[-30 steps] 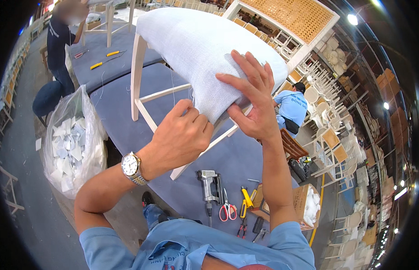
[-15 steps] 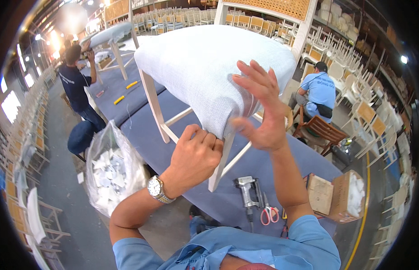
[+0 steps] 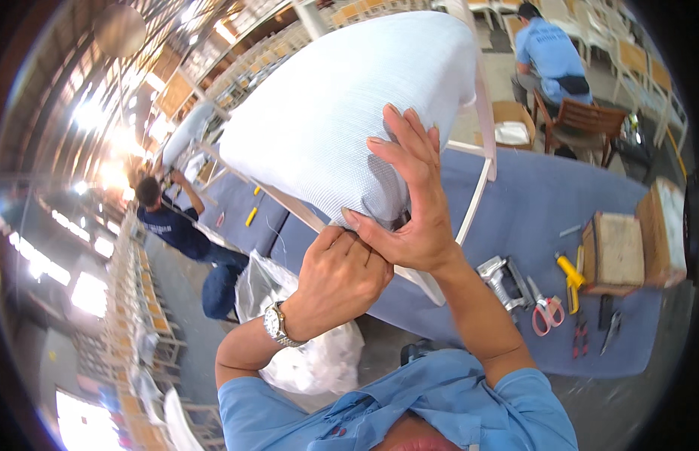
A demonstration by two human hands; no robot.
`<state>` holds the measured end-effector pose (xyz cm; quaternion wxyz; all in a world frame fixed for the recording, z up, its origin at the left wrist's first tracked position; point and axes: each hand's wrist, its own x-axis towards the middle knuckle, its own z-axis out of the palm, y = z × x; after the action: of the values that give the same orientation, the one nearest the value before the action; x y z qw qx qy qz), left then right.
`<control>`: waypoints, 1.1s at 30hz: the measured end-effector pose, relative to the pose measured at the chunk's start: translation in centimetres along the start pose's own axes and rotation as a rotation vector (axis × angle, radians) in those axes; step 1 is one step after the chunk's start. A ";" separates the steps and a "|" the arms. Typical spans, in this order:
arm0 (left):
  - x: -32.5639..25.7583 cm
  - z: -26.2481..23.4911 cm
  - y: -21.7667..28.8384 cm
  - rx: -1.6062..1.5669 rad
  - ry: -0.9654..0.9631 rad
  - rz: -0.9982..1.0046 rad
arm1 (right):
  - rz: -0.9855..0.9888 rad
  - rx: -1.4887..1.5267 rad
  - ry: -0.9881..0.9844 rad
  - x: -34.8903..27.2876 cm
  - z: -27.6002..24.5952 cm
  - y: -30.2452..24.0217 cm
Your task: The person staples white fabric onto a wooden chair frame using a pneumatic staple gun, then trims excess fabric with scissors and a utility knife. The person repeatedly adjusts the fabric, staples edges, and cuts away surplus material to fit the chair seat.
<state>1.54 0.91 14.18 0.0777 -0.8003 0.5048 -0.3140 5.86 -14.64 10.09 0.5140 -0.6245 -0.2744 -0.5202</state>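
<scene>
A chair with a white frame (image 3: 477, 199) stands on the blue-covered table, its padded seat draped in pale blue woven fabric (image 3: 342, 105). At the front corner the cloth bunches into folds. My left hand (image 3: 342, 274), a watch on its wrist, is closed in a fist on the fabric's lower edge; the pinched part is hidden behind the fingers. My right hand (image 3: 417, 203) rests against the same corner, fingers stretched up along the seat's side. Its thumb lies on the cloth just above my left hand.
On the table (image 3: 545, 203) at right lie a staple gun (image 3: 507, 284), scissors (image 3: 546, 314), a yellow-handled tool (image 3: 570, 274), red-handled pliers (image 3: 580, 338) and boxes (image 3: 612, 252). A plastic bag (image 3: 319, 361) of scraps stands below left. Co-workers (image 3: 177, 229) work at left and far right.
My right hand has come down onto the corner, its thumb now against the fabric beside my left hand. The left keeps its grip. The whole view has tilted and shifted.
</scene>
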 end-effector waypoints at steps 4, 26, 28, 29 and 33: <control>1.3 -2.1 -2.9 -0.163 -0.082 0.194 | 0.049 -0.031 0.077 -0.8 0.2 -0.6; 8.7 -3.3 -11.8 -0.166 -0.104 0.656 | 0.121 -0.137 0.570 -3.8 3.3 -4.3; 8.6 -3.7 -11.8 -0.149 -0.117 0.658 | 0.118 -0.162 0.570 -3.5 3.3 -4.2; 8.7 -3.7 -11.6 -0.142 -0.123 0.663 | 0.130 -0.161 0.564 -3.7 3.1 -4.1; 8.8 -3.4 -11.8 -0.125 -0.117 0.664 | 0.143 -0.163 0.544 -3.7 2.9 -3.8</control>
<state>11.10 -0.32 25.77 0.1553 -0.6124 0.7506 -0.1935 2.41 -10.03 8.19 0.5524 -0.5189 -0.0390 -0.6513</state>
